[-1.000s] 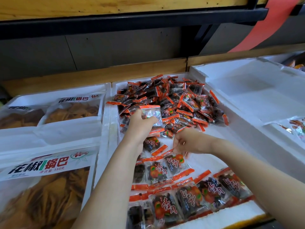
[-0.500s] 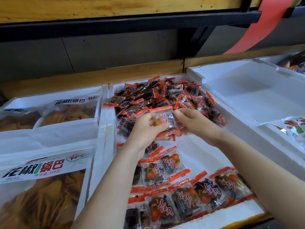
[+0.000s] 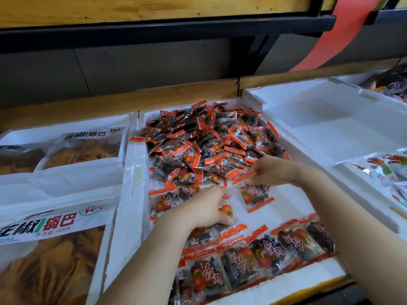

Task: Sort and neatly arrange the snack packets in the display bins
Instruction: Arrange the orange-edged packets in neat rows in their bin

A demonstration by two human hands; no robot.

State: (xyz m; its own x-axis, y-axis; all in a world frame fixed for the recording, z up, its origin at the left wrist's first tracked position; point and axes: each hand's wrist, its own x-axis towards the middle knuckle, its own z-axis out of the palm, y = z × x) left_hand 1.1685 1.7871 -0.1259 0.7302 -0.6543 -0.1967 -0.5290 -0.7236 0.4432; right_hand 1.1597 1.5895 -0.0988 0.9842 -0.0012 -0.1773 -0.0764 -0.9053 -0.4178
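Note:
A white foam bin (image 3: 134,172) holds a loose heap of small orange-edged snack packets (image 3: 207,142) at its far end and a neat row of the same packets (image 3: 253,258) along its near edge. My right hand (image 3: 271,170) pinches one packet (image 3: 253,194) by its top edge, hanging just above the bin floor. My left hand (image 3: 204,208) lies over a second row of packets, fingers curled on one packet (image 3: 226,211) beneath it.
Big bags of crispy rice crust (image 3: 55,249) fill the foam bins on the left. A white foam lid (image 3: 319,119) lies on the right, with other snack packs (image 3: 387,170) past it. A dark shelf rail and a red strip hang above.
Both hands came down from the heap toward me. The packet they held together is now in my right hand alone; my left hand dropped onto the second row.

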